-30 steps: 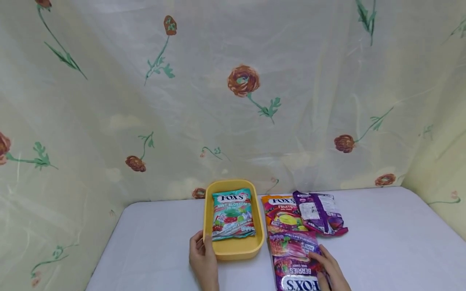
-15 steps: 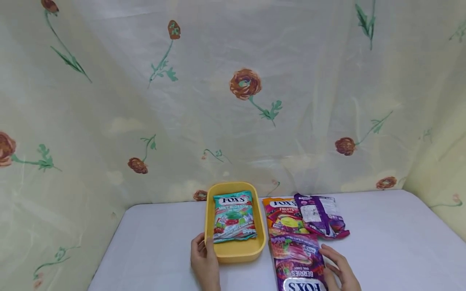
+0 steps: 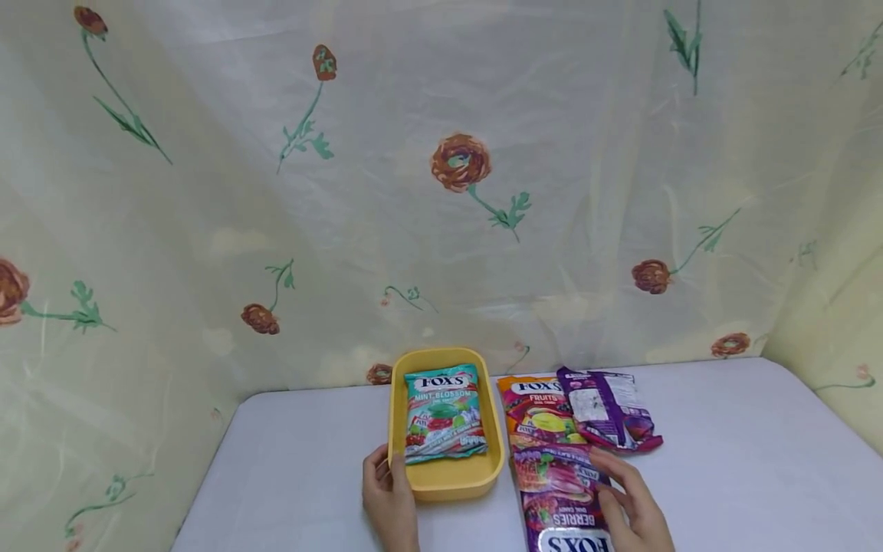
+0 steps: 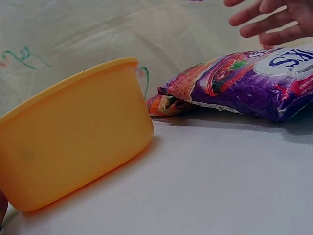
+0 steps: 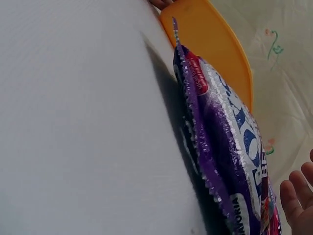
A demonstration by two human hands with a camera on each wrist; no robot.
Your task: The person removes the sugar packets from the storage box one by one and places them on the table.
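Observation:
My left hand (image 3: 389, 498) grips the near left edge of a yellow plastic tub (image 3: 451, 492), thumb over the rim and fingers along the outer wall. A teal Fox's Mint Blossom candy bag (image 3: 444, 414) lies inside the tub. To the right, a purple Fox's Berries candy bag (image 3: 555, 479) lies with its print upside down. My right hand (image 3: 638, 502) is over that bag's right side, its fingers spread and a little bent. The left wrist view shows a gap between this hand (image 4: 281, 22) and the bag (image 4: 234, 85).
An orange Fox's Fruits candy bag (image 3: 538, 414) lies behind the Berries bag, which overlaps its near end. Another purple bag (image 3: 610, 406), back side up, lies to its right. A flowered curtain (image 3: 331, 230) hangs behind the white table (image 3: 297, 468).
My right hand drew back to the right off the Berries bag, then came forward and left over it again. My left hand kept its grip on the tub. The view shifted slightly.

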